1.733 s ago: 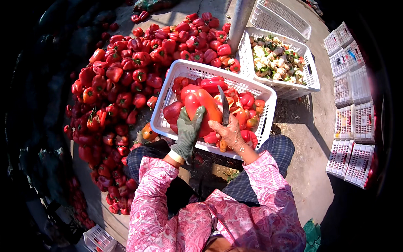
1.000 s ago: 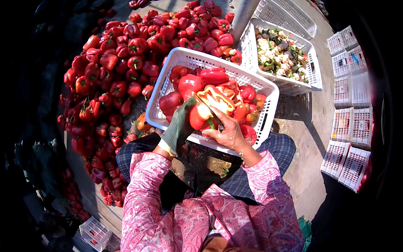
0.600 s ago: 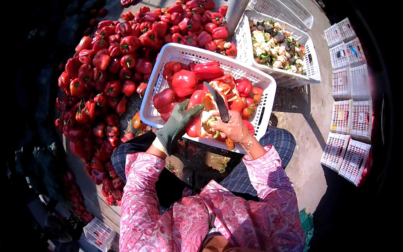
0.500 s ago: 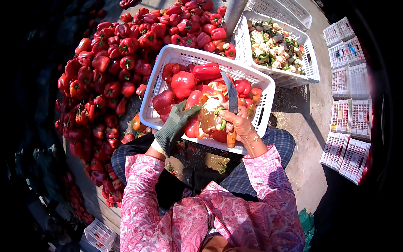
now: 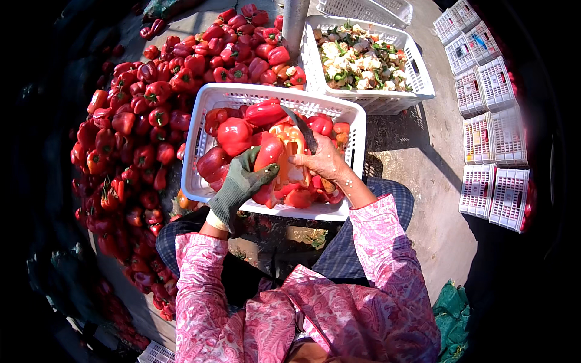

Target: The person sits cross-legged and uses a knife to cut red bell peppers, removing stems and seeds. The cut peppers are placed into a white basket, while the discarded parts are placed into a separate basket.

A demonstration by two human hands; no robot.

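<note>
A white perforated crate (image 5: 272, 95) stands in front of the seated person's knees, filled with red peppers, some whole, such as the round glossy one (image 5: 234, 136) toward its left side, and some cut, with pale orange inner walls showing near the middle. Over this crate, the left hand (image 5: 241, 183), in a grey-green glove, grasps an opened pepper (image 5: 293, 173) between thumb and fingers, its hollow side facing the right hand (image 5: 327, 158). The bare right hand is closed around a knife (image 5: 301, 127), the curved dark blade pointing up and to the left and the wooden handle emerging below the palm; its thumb lies against the opened pepper's edge, and pale seeds cling to the wrist. Just beyond, beside a grey post (image 5: 295, 27), a second white crate (image 5: 378, 104) is heaped with pepper cores (image 5: 360, 63), whitish seed clusters mixed with green stems. Behind it is another white crate (image 5: 369, 11), cut off by the upper edge of the view. On the right, a row of stacked white crates (image 5: 493, 136) has red showing along its far side, though their contents are hard to make out. Left of the front crate, a broad pile of red peppers (image 5: 151, 115) spreads over the ground
</note>
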